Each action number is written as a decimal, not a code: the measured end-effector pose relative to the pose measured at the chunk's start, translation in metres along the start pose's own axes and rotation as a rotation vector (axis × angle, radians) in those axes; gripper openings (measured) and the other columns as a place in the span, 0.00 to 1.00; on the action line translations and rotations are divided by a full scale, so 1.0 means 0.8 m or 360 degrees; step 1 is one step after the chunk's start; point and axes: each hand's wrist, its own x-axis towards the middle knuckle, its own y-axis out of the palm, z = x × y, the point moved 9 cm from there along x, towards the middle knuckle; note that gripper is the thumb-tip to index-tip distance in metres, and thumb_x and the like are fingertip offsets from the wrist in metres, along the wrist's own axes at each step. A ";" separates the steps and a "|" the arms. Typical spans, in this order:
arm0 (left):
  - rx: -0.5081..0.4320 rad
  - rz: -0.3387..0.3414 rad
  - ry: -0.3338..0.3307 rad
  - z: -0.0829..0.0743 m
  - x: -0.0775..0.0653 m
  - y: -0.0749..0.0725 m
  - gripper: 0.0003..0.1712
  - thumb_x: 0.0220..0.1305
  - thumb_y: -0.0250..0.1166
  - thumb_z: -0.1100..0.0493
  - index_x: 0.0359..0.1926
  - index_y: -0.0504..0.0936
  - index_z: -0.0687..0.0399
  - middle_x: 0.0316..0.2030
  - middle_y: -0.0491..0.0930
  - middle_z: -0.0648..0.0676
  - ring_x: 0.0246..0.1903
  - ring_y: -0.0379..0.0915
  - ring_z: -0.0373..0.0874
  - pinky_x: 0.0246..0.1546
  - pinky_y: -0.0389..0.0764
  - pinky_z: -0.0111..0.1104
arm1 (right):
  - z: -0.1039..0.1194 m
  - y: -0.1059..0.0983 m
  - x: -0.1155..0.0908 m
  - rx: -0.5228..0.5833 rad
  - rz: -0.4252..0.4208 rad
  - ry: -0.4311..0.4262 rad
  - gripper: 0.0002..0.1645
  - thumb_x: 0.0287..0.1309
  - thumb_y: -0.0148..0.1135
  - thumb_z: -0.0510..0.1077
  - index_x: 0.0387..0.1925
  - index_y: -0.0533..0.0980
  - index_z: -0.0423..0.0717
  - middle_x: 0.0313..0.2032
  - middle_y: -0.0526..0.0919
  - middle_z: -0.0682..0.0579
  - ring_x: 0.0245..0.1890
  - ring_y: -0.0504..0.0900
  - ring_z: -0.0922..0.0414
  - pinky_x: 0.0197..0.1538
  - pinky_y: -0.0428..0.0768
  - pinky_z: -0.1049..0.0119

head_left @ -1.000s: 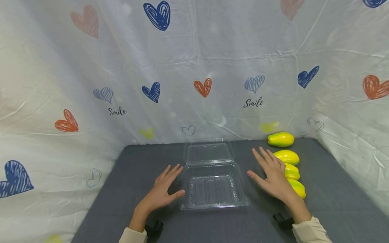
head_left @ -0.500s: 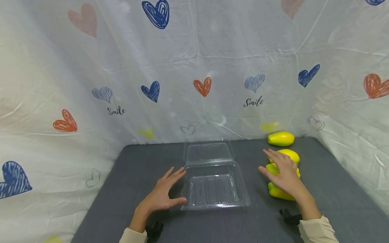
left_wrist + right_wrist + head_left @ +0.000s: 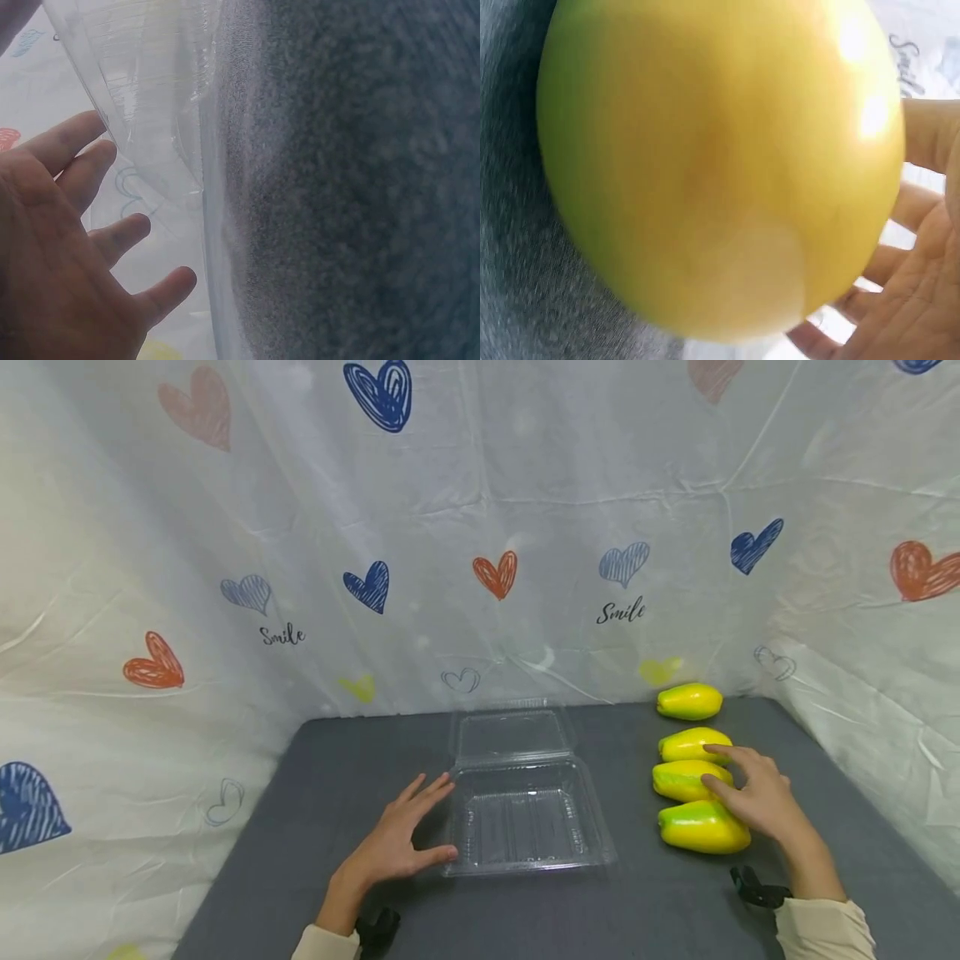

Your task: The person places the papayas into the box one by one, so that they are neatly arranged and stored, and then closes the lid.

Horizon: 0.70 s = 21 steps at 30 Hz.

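An unlidded clear plastic clamshell box (image 3: 528,827) lies in the middle, its lid (image 3: 513,735) folded back toward the curtain. My left hand (image 3: 397,835) is at the box's left edge, fingers spread; the left wrist view has fingertips by the plastic wall, and whether they touch is hard to tell. On the right, several yellow-green papayas form a column: a nearest one (image 3: 705,827), one behind it (image 3: 686,780), a third (image 3: 692,745) and the farthest (image 3: 690,702). My right hand (image 3: 761,793) hovers over the right ends of the middle papayas, fingers loosely bent, gripping nothing.
A dark grey cloth (image 3: 360,760) covers the table. Behind and at both sides hangs a pale curtain (image 3: 540,460) printed with hearts and "Smile". Black wrist cameras sit under both wrists.
My right hand has moved right, from between the box and papayas to over the papayas' right ends, uncovering their left ends. The left hand has stayed almost still.
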 end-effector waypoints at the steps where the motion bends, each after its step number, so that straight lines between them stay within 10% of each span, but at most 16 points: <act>1: -0.0004 0.0003 -0.0004 0.001 0.000 0.000 0.51 0.59 0.73 0.40 0.79 0.59 0.40 0.81 0.53 0.47 0.80 0.40 0.67 0.61 0.51 0.80 | -0.005 0.001 -0.001 0.0007 0.0031 0.0019 0.33 0.72 0.59 0.52 0.69 0.68 0.36 0.65 0.66 0.23 0.63 0.58 0.23 0.53 0.54 0.22; 21: -0.0019 0.0022 -0.0021 0.000 -0.002 0.001 0.52 0.60 0.72 0.38 0.80 0.58 0.41 0.81 0.52 0.45 0.80 0.40 0.66 0.61 0.52 0.80 | -0.009 0.013 0.001 -0.0019 0.0094 -0.0185 0.33 0.68 0.65 0.50 0.67 0.73 0.36 0.55 0.79 0.33 0.46 0.74 0.47 0.42 0.70 0.59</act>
